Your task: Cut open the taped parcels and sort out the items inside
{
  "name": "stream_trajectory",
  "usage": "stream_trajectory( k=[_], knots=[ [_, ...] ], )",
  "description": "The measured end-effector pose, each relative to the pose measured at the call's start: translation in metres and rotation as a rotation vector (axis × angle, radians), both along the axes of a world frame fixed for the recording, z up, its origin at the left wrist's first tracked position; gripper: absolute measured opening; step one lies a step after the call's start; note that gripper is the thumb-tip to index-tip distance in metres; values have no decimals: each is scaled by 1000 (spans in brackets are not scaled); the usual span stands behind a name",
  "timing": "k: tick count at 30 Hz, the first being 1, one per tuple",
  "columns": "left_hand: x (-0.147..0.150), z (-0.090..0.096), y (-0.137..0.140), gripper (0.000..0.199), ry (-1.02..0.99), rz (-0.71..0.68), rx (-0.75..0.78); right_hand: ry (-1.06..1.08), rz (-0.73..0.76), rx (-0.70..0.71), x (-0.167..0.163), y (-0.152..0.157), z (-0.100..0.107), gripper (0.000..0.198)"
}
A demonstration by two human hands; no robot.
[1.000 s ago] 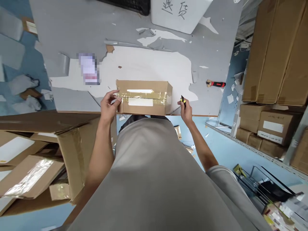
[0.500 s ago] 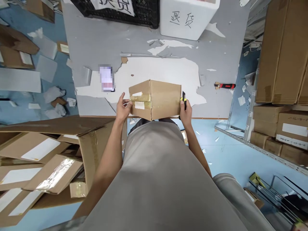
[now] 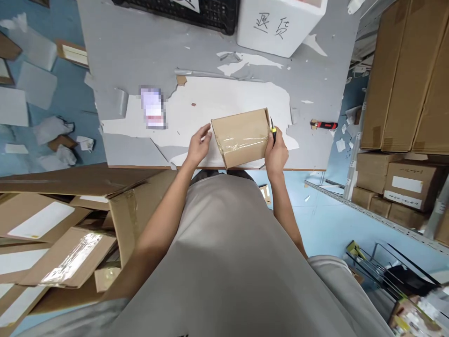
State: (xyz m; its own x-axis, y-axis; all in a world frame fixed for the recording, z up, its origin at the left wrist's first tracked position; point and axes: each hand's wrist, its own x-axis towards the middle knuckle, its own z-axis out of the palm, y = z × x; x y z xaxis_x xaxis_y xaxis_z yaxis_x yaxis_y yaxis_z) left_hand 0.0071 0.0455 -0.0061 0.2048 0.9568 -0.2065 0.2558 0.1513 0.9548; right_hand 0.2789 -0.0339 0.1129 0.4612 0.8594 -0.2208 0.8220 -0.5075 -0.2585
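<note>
A brown cardboard box (image 3: 242, 135) with a band of shiny clear tape on its visible face stands tilted at the table's front edge. My right hand (image 3: 276, 152) is closed round a black and yellow utility knife (image 3: 274, 132), its pointed end upward, and rests against the box's right end. Just off the left end is my left hand (image 3: 199, 145), fingers loosely bent and apart, holding nothing. A phone (image 3: 152, 107), its screen blurred out, lies on the table to the left.
A red and black knife (image 3: 324, 125) lies at the table's right. Behind stand a black crate (image 3: 210, 16) and a white bin (image 3: 280, 28). To my left is a large carton (image 3: 122, 234) full of parcels; stacked boxes (image 3: 393, 84) fill the right-hand shelf.
The box has turned over, so the taped face shows instead of the small white labels, and it sits further right. My left hand has come off it and followed rightward.
</note>
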Motion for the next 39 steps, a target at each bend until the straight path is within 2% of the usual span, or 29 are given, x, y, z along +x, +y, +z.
stream_trajectory(
  k=[3,6,8,12,15,17,20,22,24,28,35,39],
  knots=[
    [2,31,14,55,-11,87,37,-13,3,-7,0,5,1,68],
    [10,54,29,47,-41,-8,73,-9,-32,-46,0,8,10,68],
    [14,59,38,40,-73,-58,78,-5,-29,-63,-2,8,17,66],
    [10,58,45,30,-113,-97,58,-85,-32,-118,-14,0,39,65],
    [7,58,44,28,-127,-103,55,-151,-57,-96,-32,-11,59,66],
    [7,59,44,26,-131,-111,64,-108,-26,-71,-49,-16,71,64],
    [9,61,44,24,-126,-128,81,100,124,-75,-77,-17,83,58],
    [10,62,45,22,-121,-138,90,228,221,-95,-93,-14,86,56],
    [11,60,45,20,-124,-142,95,267,256,-137,-105,-9,87,55],
    [13,54,44,21,-157,-131,81,192,258,-265,-116,1,88,54],
    [17,47,42,20,-155,-86,99,157,266,-314,-125,15,90,54],
    [16,49,40,19,-129,-102,99,147,291,-406,-129,14,97,52]
  ],
)
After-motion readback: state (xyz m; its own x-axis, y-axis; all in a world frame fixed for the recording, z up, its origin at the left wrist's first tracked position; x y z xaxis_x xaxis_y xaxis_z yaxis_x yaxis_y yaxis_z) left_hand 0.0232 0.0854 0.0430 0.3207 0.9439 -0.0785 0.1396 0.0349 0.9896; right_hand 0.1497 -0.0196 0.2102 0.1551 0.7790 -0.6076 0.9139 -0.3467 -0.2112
